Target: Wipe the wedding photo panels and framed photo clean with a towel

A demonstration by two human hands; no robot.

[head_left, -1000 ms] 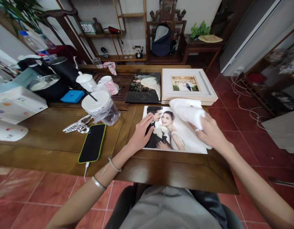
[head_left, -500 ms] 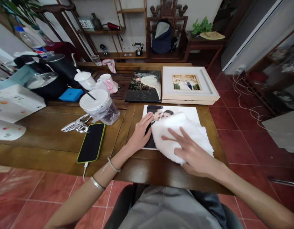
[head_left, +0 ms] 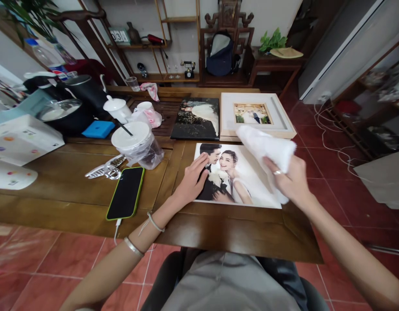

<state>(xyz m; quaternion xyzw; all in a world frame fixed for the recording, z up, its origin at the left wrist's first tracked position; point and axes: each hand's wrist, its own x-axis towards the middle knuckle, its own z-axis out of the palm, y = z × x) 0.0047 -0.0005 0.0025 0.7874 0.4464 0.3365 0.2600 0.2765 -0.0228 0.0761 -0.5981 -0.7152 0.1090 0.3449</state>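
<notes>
A photo panel [head_left: 227, 183] of a couple lies flat near the front edge of the wooden table. On its left side rests my left hand [head_left: 193, 179], fingers stretched out flat on the print. My right hand [head_left: 292, 177], with a ring on one finger, grips a white cloth [head_left: 267, 149] at the panel's right end. The cloth is folded over and partly lifted, covering the panel's upper right corner. Behind the panel are a dark photo panel [head_left: 196, 119] and a white box frame [head_left: 225, 112] holding a small picture.
To the left lie a phone [head_left: 125, 194] on a cable, a silver claw hair clip [head_left: 106, 167] and a lidded cup [head_left: 134, 138] with a straw in a plastic bag. Farther left stand a blue box [head_left: 98, 129], a black pot [head_left: 65, 116] and a tissue box [head_left: 23, 140].
My right hand has moved right and lifted the cloth from its spread-out position, uncovering most of the couple's picture. My left hand has stayed in place.
</notes>
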